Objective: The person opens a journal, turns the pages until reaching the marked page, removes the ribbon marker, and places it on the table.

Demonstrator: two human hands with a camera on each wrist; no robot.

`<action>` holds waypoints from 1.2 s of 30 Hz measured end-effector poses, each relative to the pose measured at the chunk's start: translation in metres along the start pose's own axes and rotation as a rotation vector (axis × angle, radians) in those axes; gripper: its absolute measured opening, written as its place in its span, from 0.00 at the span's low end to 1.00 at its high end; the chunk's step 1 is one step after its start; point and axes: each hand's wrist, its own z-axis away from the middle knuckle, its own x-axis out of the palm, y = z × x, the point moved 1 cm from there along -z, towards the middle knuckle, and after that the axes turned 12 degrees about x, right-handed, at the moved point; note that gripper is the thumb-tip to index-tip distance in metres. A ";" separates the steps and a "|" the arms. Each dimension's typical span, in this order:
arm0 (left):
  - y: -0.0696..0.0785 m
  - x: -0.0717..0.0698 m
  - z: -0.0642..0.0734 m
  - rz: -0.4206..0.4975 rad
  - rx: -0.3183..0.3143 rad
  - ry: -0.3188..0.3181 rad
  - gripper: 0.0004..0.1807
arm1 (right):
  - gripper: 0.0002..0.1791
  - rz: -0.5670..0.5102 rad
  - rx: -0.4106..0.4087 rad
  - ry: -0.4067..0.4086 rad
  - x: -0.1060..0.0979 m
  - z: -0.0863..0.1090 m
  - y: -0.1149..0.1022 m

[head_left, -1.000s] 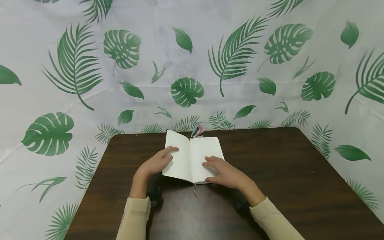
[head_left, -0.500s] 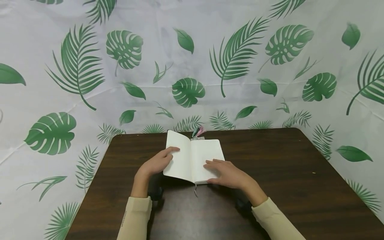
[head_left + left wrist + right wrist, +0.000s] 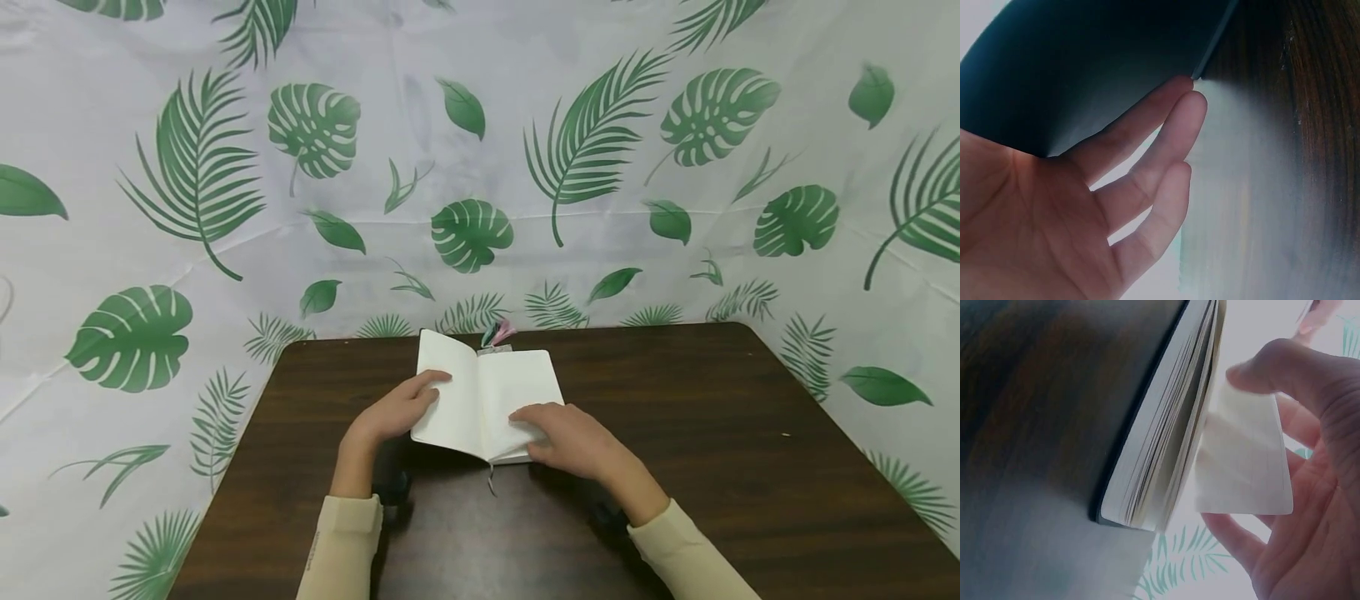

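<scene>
Grip: right hand (image 3: pixel 576 437) pinches page (image 3: pixel 1247 469) | cover underside (image 3: pixel 1097 69): left wrist view only

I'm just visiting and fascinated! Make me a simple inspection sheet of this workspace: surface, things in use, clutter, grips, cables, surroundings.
Surface: dark wood-grain table.
Job's things: open notebook, its visible pages showing no clear writing; thin ribbon at the near edge, pink-and-teal tassel at the far edge.
Clutter: tiny pale speck on the table's right side.
Left grip: bare hand holding the notebook's left side, some fingers under the dark cover.
Right grip: bare hand with a raised page between thumb and fingers.
Cables: nothing seen.
Surroundings: white backdrop with green leaf print.
</scene>
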 end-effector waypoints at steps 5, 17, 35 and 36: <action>-0.002 0.000 0.001 0.010 0.020 -0.002 0.25 | 0.29 0.070 -0.013 0.073 -0.002 0.000 -0.002; 0.000 -0.002 0.005 0.006 0.008 0.012 0.25 | 0.65 -0.153 -0.104 0.309 -0.004 -0.005 -0.022; -0.002 0.000 0.001 0.128 -0.047 0.075 0.42 | 0.40 -0.283 -0.152 -0.183 0.022 -0.004 -0.069; -0.003 -0.001 0.002 0.109 -0.037 0.079 0.40 | 0.39 -0.278 -0.156 -0.183 0.023 -0.004 -0.069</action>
